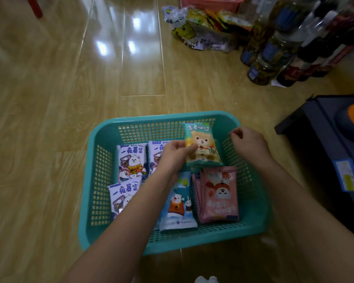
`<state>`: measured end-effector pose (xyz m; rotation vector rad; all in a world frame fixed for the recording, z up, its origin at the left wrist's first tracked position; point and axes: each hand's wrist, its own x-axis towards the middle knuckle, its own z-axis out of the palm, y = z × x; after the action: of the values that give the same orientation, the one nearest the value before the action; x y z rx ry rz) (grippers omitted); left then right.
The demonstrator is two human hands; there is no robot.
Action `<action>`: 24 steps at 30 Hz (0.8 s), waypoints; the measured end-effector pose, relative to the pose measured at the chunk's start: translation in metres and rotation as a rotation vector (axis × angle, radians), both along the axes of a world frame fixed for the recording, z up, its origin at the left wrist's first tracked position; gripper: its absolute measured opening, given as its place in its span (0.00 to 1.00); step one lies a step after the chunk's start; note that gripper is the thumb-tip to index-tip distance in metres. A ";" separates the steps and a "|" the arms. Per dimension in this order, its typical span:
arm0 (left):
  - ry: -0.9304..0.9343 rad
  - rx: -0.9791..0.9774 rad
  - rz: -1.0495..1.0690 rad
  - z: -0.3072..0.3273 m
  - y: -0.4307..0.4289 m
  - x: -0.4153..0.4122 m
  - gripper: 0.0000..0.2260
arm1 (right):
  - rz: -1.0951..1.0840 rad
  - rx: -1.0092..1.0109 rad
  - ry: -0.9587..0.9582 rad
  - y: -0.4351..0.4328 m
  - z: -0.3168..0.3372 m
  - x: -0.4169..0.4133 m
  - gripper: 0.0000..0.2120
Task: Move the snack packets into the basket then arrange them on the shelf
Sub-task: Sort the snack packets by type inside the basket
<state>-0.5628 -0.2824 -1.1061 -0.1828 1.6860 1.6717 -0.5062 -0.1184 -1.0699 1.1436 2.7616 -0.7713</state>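
Observation:
A teal plastic basket sits on the wooden floor in front of me. My left hand pinches the left edge of a green bear packet over the basket's far right part. My right hand hovers over the basket's right rim with fingers loosely curled, holding nothing. Inside lie purple-and-white packets, a blue bear packet and a stack of pink packets. My left forearm covers part of the purple packets.
A dark shelf unit stands at the right. Bottles cluster at the back right beside a plastic bag of snacks and a pink basket. A red chair leg is at the far left.

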 end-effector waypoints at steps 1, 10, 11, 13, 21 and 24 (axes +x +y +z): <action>0.001 -0.005 0.010 -0.002 0.007 0.002 0.13 | 0.000 0.006 0.006 0.004 0.002 0.001 0.11; 0.468 -0.537 -0.110 -0.007 0.024 0.000 0.14 | 0.067 0.026 0.045 0.009 0.018 0.010 0.12; 0.503 -0.542 -0.127 -0.004 0.021 -0.001 0.15 | 0.082 0.028 0.049 0.004 0.020 0.008 0.11; 0.582 -0.549 -0.116 -0.001 0.005 -0.005 0.15 | 0.119 0.027 0.066 -0.007 0.021 0.003 0.12; 0.750 -0.900 -0.057 -0.017 -0.100 -0.022 0.15 | 0.283 -0.092 0.216 -0.076 0.003 -0.040 0.09; 0.670 -0.875 -0.141 -0.026 -0.114 -0.024 0.22 | 0.347 -0.123 0.051 -0.102 -0.017 -0.049 0.13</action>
<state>-0.5873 -0.3961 -1.1325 0.1071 2.7821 0.8135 -0.5555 -0.2201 -1.0869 0.6064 2.7930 -0.9164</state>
